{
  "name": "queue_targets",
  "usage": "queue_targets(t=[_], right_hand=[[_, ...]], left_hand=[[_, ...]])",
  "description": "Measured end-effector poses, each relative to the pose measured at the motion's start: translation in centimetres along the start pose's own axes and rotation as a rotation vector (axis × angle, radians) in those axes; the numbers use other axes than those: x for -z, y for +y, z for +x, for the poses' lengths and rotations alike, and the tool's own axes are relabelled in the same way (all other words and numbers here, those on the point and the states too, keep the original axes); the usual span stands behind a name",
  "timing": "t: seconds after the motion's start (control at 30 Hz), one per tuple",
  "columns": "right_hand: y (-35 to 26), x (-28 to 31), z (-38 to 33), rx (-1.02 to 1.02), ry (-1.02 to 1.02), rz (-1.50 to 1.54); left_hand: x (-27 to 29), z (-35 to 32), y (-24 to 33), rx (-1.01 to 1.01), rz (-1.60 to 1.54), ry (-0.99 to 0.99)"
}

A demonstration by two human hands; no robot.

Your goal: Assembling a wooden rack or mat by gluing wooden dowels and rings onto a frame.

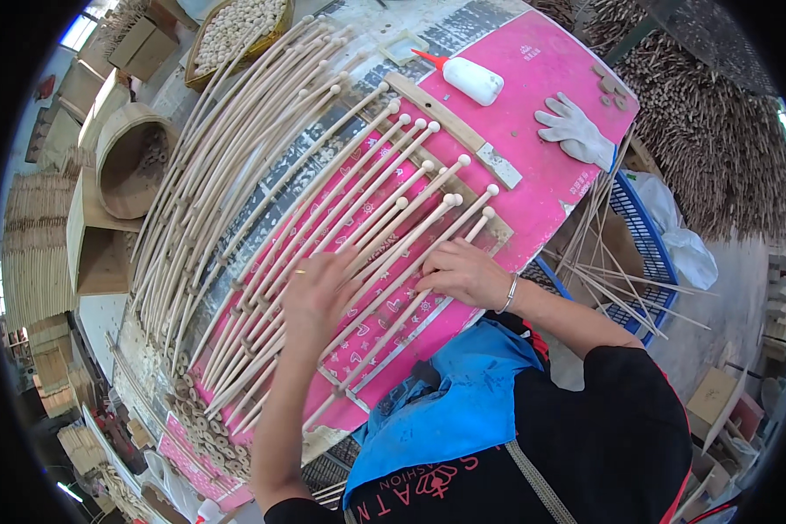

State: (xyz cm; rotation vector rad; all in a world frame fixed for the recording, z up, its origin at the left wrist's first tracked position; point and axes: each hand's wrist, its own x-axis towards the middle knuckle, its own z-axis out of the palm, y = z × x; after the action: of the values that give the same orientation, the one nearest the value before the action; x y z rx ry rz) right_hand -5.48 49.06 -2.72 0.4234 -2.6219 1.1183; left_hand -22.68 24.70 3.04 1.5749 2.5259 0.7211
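Note:
Many thin wooden sticks with round ball ends lie side by side across a pink printed sheet. Small wooden rings sit around several of them, toward their lower left ends. My left hand reaches over the middle of the row with fingers bent and closed at the sticks; its fingertips partly hide what they grip. My right hand is closed on a wooden stick nearest me, a little below its ball end. Where the fingers meet that stick is partly covered.
A wooden bar crosses above the ball ends. Farther off lie a white glue bottle with a red nozzle and a white glove. Loose wooden rings heap at lower left. A blue basket with thin sticks stands at right.

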Motion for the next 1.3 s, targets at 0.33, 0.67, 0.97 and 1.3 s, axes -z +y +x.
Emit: queue_targets(t=[0.33, 0.67, 0.97, 1.3], right_hand=[[2.8, 2.1, -1.1, -0.025, 0.115, -0.056], [1.9, 2.8, -1.4, -0.128, 0.263, -0.201], [1.5, 4.6, -0.9, -0.174, 0.313, -0.187], [6.5, 5.3, 6.6, -0.064, 0.196, -0.213]], left_hand=[[-3.5, -0.2, 3.8, -0.043, 0.42, -0.055], [-3.8, 2.9, 4.3, 0.034, -0.061, -0.23], [-4.1, 3.5, 5.2, 0.047, 0.084, -0.165], [-5.8, 2.6, 5.9, 0.04, 0.279, 0.02]])
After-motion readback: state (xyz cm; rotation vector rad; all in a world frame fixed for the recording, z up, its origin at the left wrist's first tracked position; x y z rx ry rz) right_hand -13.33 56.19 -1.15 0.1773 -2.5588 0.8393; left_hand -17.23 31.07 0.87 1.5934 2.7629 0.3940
